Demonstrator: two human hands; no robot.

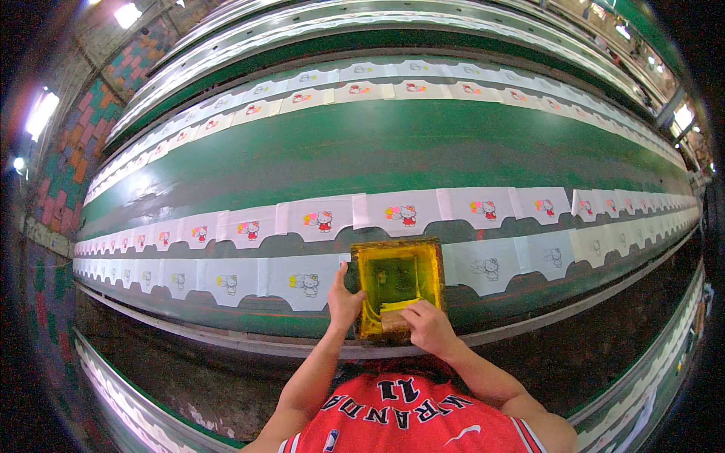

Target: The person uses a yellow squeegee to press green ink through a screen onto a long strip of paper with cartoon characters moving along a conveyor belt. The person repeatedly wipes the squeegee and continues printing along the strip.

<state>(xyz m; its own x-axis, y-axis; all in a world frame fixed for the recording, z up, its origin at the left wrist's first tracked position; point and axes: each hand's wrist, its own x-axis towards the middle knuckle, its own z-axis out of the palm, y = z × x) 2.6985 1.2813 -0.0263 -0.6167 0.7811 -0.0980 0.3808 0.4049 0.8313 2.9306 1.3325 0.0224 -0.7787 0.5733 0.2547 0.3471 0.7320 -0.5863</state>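
A small screen-printing frame point(438, 273) with wooden sides stained yellow lies over the near row of pale fabric pieces, yellow ink pooled on its mesh. My left hand point(344, 303) is at the frame's left side, gripping its edge with the thumb over the rim and a finger stretched along it. In my right hand point(429, 326) is a squeegee point(393, 320) with a wooden handle and yellow ink along its top, held inside the frame's near end. Left of the frame, a fabric piece point(285, 276) bears a cat outline with yellow balloons. On the right, another piece point(481, 270) shows a grey outline only.
The long green table point(317, 155) runs sideways, its near rail point(249, 346) in front of me. Beyond the near row lies a row of white pieces point(393, 214) with coloured cat prints. More printed rows point(356, 91) and parallel tables stretch behind; another table point(136, 400) curves along the lower left.
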